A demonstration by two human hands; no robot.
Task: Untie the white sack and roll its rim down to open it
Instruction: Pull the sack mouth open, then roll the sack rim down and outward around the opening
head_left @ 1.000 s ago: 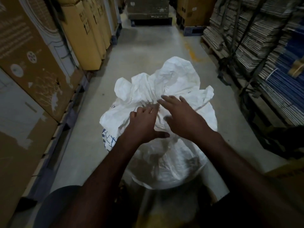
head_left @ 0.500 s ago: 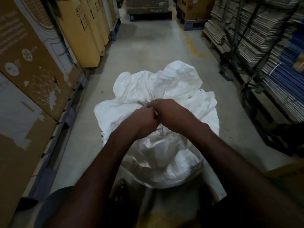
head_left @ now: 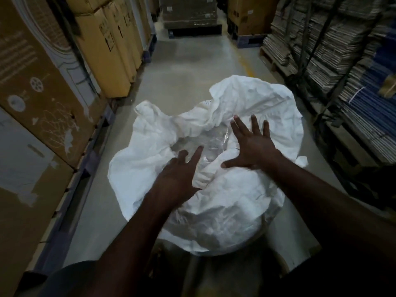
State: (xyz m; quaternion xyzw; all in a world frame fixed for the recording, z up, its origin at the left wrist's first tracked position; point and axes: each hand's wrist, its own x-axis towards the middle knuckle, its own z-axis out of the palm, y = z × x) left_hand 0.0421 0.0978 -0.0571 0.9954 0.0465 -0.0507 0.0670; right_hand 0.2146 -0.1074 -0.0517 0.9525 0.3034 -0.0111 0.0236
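Place: warehouse aisle | left: tall cardboard cartons stacked on pallets | right: bundled flat cardboard strapped in stacks | far: wrapped pallet load | floor: bare concrete

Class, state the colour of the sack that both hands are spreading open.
White; the sack shows best in the head view, its only view.

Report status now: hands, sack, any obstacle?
Left hand open, right hand open, both spread flat on sack. Sack mouth parted, clear liner showing; rim not rolled down. Nothing in the way.
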